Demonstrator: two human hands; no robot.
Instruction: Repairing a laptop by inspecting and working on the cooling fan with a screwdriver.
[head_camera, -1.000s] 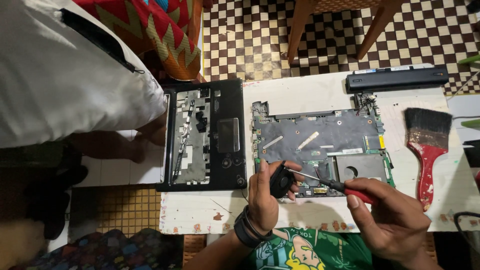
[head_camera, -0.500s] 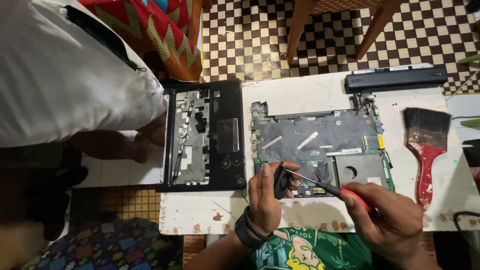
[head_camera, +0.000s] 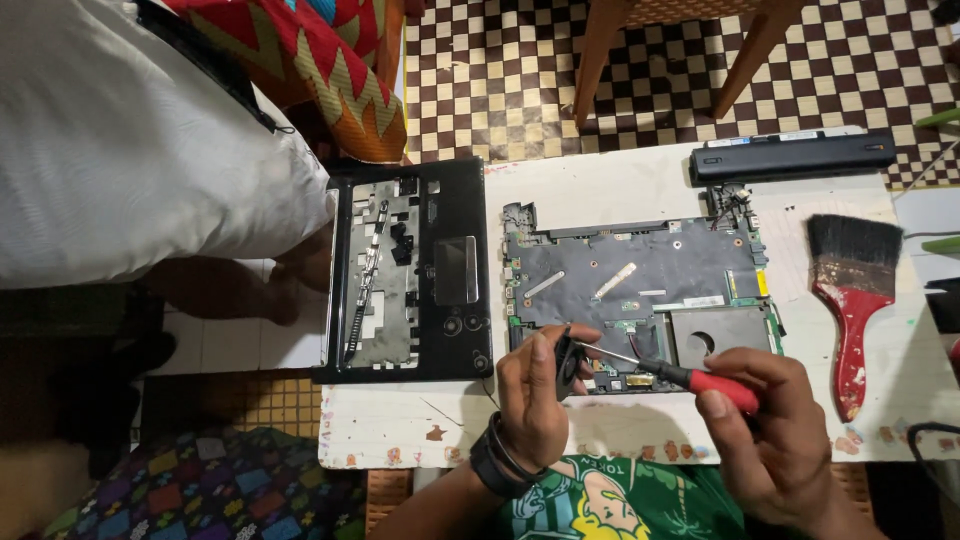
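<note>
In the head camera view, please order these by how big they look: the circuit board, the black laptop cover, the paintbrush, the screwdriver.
1. Black laptop cover and circuit board: too alike to rank.
2. Paintbrush.
3. Screwdriver, partly hidden in the right hand.

head view | we look steeply down from above | close over the worn white table (head_camera: 560, 190) | our hands at lower frame

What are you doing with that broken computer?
A person sits at a white table with a laptop taken apart on it. The left hand pinches a small black part at the near edge of the bare circuit board. The right hand holds a red-handled screwdriver, its tip at that part. The empty black laptop shell lies to the left, a paintbrush to the right, a long black battery at the far edge.
</note>
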